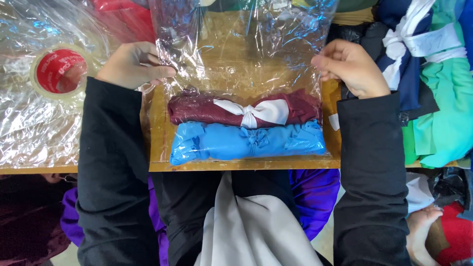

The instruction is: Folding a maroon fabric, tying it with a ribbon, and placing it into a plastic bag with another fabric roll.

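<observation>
Left hand (pixel 132 64) fingers pinched the nine o'clock edge of a clear crinkled plastic bag (pixel 246 54), right hand (pixel 351 66) pinched its three o'clock edge, bag on wooden table (pixel 157 143), folded maroon-and-white garment (pixel 244 109) inside, folded blue garment (pixel 246 142) at six o'clock.

one head-worn camera looks steeply down from close above at the counter (pixel 246 164) edge and the wearer's lap.

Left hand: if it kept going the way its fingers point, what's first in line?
The left hand points right, already pinching the clear plastic bag. Beyond lies only that film over the wooden table, then probably the right hand at the opposite edge; depth unclear.
</observation>
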